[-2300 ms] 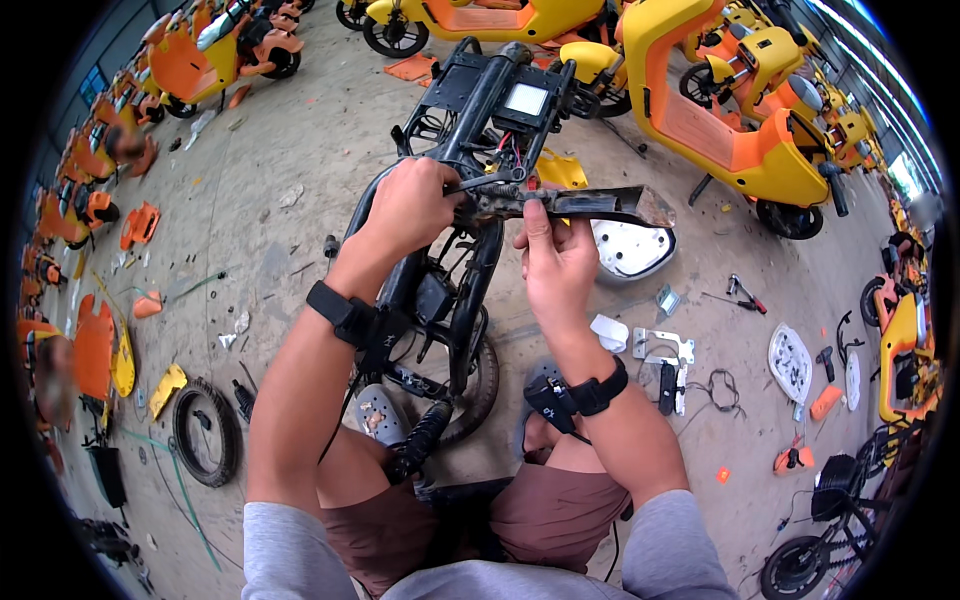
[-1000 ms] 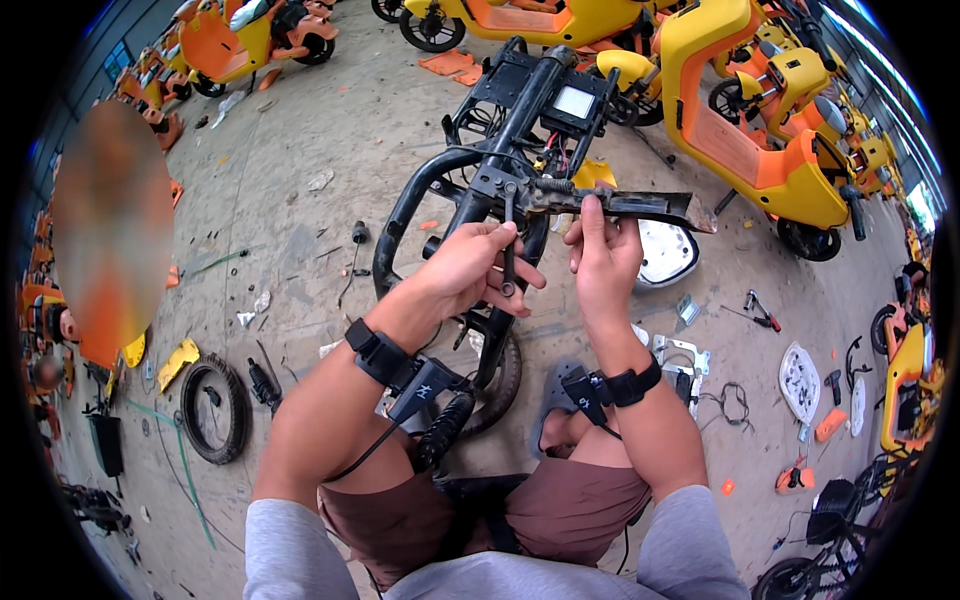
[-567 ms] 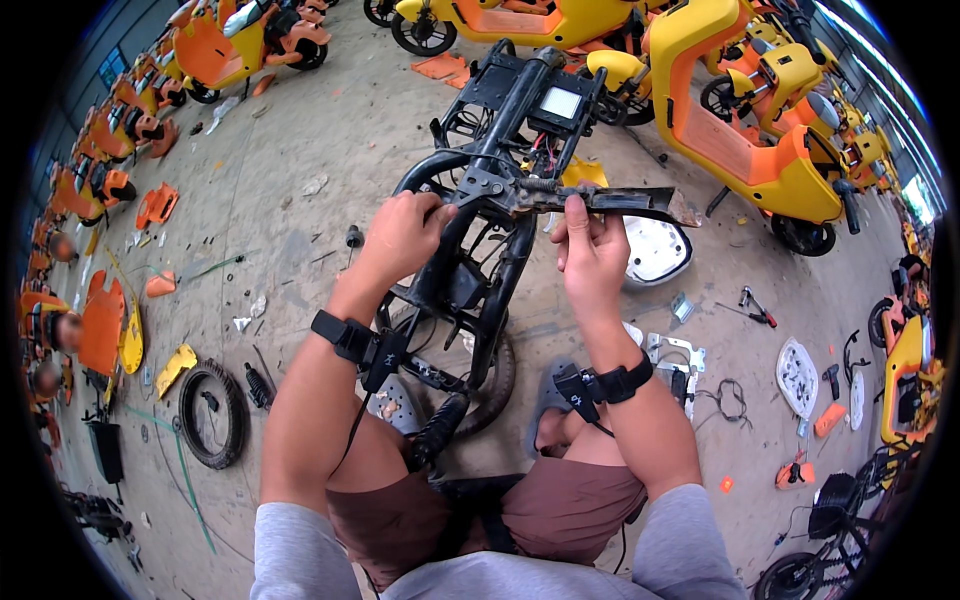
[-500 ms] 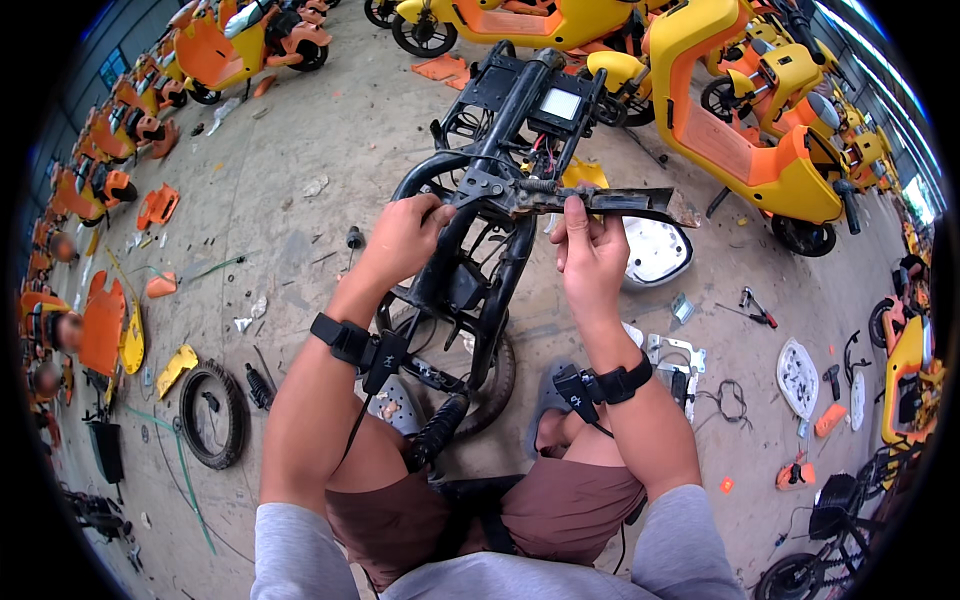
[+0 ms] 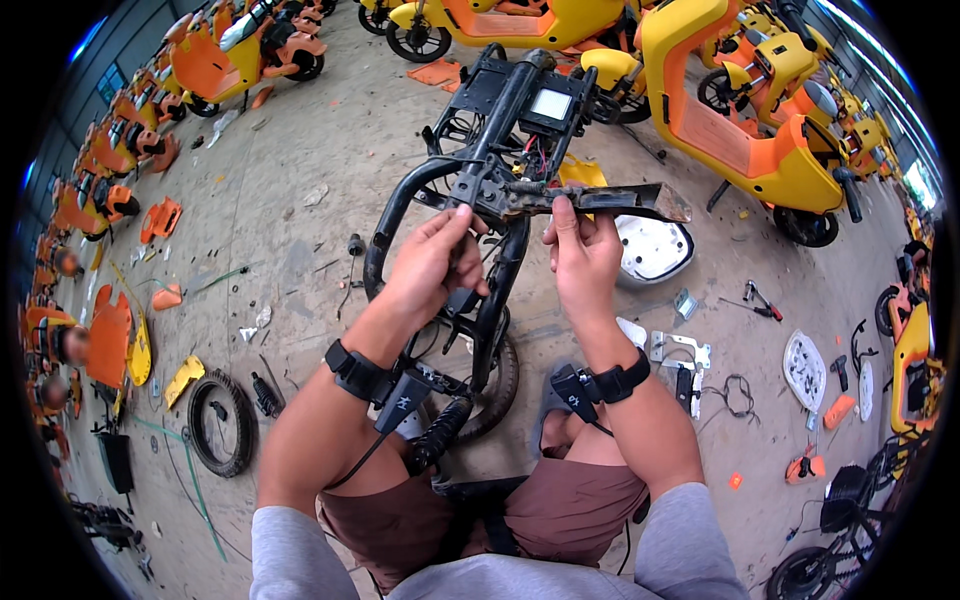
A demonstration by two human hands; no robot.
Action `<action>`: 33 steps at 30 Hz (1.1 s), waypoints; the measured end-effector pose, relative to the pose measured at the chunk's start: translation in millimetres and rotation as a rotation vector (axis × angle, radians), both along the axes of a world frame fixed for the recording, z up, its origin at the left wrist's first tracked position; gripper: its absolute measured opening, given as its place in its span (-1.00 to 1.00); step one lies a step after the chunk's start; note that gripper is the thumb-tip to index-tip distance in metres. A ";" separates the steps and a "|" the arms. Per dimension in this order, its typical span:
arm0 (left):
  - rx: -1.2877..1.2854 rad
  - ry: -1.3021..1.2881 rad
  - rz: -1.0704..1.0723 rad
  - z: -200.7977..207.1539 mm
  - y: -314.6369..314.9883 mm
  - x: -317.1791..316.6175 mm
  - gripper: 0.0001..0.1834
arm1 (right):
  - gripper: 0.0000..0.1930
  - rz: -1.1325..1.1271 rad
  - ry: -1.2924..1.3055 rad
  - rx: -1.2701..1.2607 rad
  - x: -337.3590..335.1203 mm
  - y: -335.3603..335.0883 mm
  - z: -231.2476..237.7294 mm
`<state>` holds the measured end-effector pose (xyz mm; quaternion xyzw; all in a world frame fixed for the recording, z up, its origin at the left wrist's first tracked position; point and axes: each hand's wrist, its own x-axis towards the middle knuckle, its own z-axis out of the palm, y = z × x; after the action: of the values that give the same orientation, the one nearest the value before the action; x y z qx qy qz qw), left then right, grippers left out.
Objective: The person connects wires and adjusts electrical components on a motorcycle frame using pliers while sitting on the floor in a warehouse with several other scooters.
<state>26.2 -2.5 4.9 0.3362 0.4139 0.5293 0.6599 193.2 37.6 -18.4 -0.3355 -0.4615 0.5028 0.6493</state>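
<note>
A bare black scooter frame (image 5: 483, 143) lies in front of me. From its middle a worn black kickstand (image 5: 630, 200) with a coil spring juts to the right. My right hand (image 5: 585, 260) grips the kickstand, thumb on its near side and fingers curled beneath. My left hand (image 5: 440, 262) is at the joint where the kickstand meets the frame, just below the metal bracket (image 5: 478, 190). Its thumb points up at the bracket and its fingers are curled in; whatever they hold is too small or hidden to make out.
A white shell-like part (image 5: 652, 250) lies right of the frame, with pliers (image 5: 765, 302) and a white bracket (image 5: 685, 350) nearby. A loose tyre (image 5: 220, 423) and a shock absorber (image 5: 265, 397) lie left. Yellow-orange scooters (image 5: 740, 140) stand behind.
My left hand has moved right and slightly down, turning its fingers in under the bracket. My right hand keeps its hold on the kickstand, and the view has shifted slightly.
</note>
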 end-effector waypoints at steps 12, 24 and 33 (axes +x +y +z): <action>-0.110 -0.031 -0.160 -22.3 12.8 24.9 -0.68 | -0.66 0.013 -0.016 0.006 1.0 -0.1 -1.3; 0.006 0.092 -0.036 -21.3 12.2 47.3 -0.67 | -0.67 0.031 -0.048 -0.062 3.0 -6.2 7.0; -0.086 -0.030 -0.054 -18.3 19.6 37.7 -0.67 | -0.64 0.005 -0.042 0.036 2.2 0.5 -2.9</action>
<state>63.9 17.1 -13.3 0.3107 0.4173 0.4981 0.6937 195.4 38.1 -21.3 -0.3329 -0.4850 0.4888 0.6442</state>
